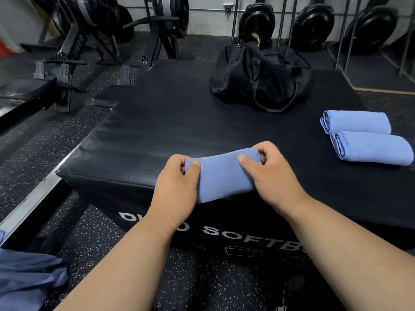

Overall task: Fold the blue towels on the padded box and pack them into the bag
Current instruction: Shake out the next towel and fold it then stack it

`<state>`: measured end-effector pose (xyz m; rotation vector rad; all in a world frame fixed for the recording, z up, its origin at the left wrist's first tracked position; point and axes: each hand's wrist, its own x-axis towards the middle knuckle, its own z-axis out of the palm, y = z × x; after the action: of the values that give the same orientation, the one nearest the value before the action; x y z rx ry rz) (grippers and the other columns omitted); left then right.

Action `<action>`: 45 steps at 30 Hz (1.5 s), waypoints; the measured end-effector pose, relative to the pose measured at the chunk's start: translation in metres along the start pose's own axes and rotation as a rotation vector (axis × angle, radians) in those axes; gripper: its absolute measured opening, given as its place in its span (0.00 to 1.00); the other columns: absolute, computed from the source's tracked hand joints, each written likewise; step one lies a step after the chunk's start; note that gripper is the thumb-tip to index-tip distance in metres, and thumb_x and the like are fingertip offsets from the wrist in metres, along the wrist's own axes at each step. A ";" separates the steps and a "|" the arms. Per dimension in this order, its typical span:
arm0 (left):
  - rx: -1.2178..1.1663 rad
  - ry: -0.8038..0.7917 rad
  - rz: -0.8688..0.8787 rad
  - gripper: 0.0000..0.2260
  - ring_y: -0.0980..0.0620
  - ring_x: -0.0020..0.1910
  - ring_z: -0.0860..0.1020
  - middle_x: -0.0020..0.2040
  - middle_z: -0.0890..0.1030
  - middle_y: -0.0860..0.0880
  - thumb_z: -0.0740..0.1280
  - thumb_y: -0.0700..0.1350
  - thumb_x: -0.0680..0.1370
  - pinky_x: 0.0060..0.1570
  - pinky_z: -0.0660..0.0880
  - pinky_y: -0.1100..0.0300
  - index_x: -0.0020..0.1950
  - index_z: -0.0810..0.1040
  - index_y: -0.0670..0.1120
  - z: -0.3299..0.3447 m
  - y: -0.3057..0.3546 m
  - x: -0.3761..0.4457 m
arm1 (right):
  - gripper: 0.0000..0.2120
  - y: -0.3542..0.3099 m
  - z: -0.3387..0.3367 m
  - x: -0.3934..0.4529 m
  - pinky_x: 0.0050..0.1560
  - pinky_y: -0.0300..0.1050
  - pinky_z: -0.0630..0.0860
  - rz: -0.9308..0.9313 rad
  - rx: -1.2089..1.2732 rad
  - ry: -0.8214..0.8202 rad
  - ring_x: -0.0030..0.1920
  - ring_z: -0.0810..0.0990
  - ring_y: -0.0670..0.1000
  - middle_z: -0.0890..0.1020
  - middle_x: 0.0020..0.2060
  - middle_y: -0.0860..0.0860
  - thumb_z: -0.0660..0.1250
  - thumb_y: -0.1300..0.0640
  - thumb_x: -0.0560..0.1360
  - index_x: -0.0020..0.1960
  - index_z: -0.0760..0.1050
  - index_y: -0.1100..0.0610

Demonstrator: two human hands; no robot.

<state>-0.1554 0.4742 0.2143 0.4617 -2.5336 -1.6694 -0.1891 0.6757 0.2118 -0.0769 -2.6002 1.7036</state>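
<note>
A folded blue towel (221,173) lies at the near edge of the black padded box (157,131). My left hand (177,187) grips its left end, thumb on top. My right hand (269,173) grips its right end, fingers curled round the far side. Two more folded blue towels (357,121) (372,148) lie side by side at the box's right. The black bag (260,75) sits slumped at the far side of the box, its straps loose on top.
Rowing machines (74,52) stand on the speckled rubber floor (33,153) at the back left. Round black machine housings (314,25) line the back wall. A grey-blue cloth (27,279) lies at the lower left.
</note>
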 end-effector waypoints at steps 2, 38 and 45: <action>-0.012 -0.011 0.022 0.04 0.61 0.42 0.77 0.46 0.82 0.55 0.64 0.52 0.83 0.40 0.72 0.63 0.50 0.76 0.55 0.011 0.001 0.001 | 0.09 0.003 -0.009 0.000 0.41 0.34 0.71 -0.025 0.024 0.057 0.40 0.74 0.42 0.77 0.42 0.46 0.72 0.48 0.78 0.52 0.73 0.50; 0.933 -0.155 0.078 0.46 0.31 0.78 0.62 0.79 0.64 0.35 0.22 0.59 0.76 0.75 0.64 0.39 0.81 0.60 0.40 0.050 -0.011 -0.008 | 0.25 0.054 -0.042 -0.003 0.83 0.57 0.47 -0.265 -0.658 -0.280 0.84 0.53 0.53 0.52 0.85 0.46 0.48 0.44 0.88 0.85 0.54 0.44; 0.757 0.069 0.124 0.25 0.40 0.65 0.76 0.70 0.79 0.43 0.54 0.54 0.86 0.63 0.72 0.47 0.81 0.67 0.45 0.066 0.016 -0.032 | 0.24 0.054 -0.046 -0.002 0.83 0.61 0.44 -0.210 -0.665 -0.272 0.85 0.50 0.57 0.54 0.85 0.52 0.46 0.47 0.89 0.85 0.53 0.39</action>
<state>-0.1429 0.5473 0.2050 0.3720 -2.9840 -0.5879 -0.1829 0.7390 0.1807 0.4226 -3.1142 0.7785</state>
